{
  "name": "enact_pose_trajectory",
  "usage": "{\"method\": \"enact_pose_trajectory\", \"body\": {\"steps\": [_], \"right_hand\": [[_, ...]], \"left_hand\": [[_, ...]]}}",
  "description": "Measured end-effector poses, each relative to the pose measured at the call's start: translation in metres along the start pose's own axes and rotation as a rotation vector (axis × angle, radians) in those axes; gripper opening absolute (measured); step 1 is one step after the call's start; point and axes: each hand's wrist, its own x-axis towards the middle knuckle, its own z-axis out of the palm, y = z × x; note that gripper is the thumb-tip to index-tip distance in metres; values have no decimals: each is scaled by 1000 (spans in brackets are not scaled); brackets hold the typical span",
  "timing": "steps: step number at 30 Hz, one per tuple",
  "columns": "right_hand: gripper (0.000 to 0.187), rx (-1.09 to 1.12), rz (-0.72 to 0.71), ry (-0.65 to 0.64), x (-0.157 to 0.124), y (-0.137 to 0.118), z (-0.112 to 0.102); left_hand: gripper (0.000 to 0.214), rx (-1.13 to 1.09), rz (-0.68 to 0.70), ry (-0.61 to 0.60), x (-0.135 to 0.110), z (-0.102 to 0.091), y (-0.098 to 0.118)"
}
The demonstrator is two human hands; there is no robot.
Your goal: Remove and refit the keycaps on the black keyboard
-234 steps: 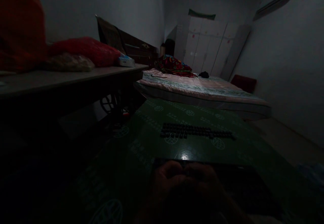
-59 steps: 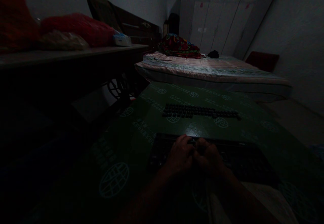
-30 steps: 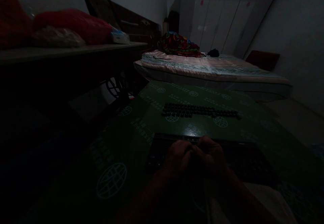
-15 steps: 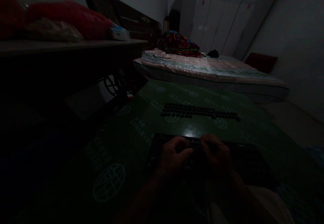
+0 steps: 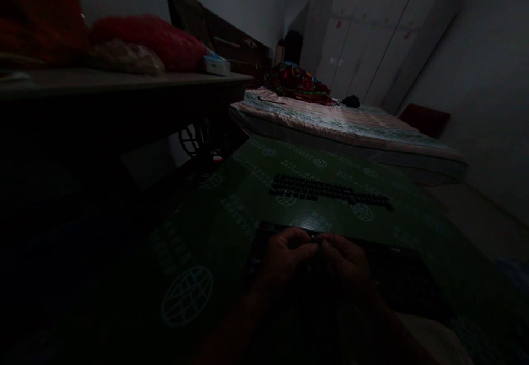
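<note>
The room is very dark. My left hand [image 5: 285,257] and my right hand [image 5: 345,260] are close together over a dark keyboard frame [image 5: 397,277] lying on a green printed board [image 5: 231,211]. Both hands have curled fingers pinched at a point between them, on something too small and dark to make out. Farther out on the board lie rows of loose black keycaps [image 5: 326,190].
A dark table [image 5: 124,81] at the left carries red bags [image 5: 161,37] and a small white packet [image 5: 215,65]. A mattress with striped bedding [image 5: 343,128] lies beyond the board, a crumpled colourful cloth [image 5: 298,81] on it. White wardrobes [image 5: 363,51] stand at the back.
My hands have drawn closer together again over the keyboard frame. The view has tilted slightly, so the board and the bed sit a little lower in the picture.
</note>
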Motion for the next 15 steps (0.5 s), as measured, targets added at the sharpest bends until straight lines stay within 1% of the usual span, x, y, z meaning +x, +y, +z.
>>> {"method": "enact_pose_trajectory", "body": {"steps": [4, 7, 11, 15], "right_hand": [[23, -104, -127, -100, 1, 6, 0], [23, -220, -173, -155, 3, 5, -3], [23, -359, -200, -191, 3, -9, -4], [20, -425, -183, -278, 6, -28, -6]], "left_hand": [[15, -44, -26, -6, 0, -3, -1], [19, -144, -61, -18, -1, -4, -1], [24, -225, -77, -46, -3, -4, 0], [22, -193, -63, -75, -3, -5, 1]]}}
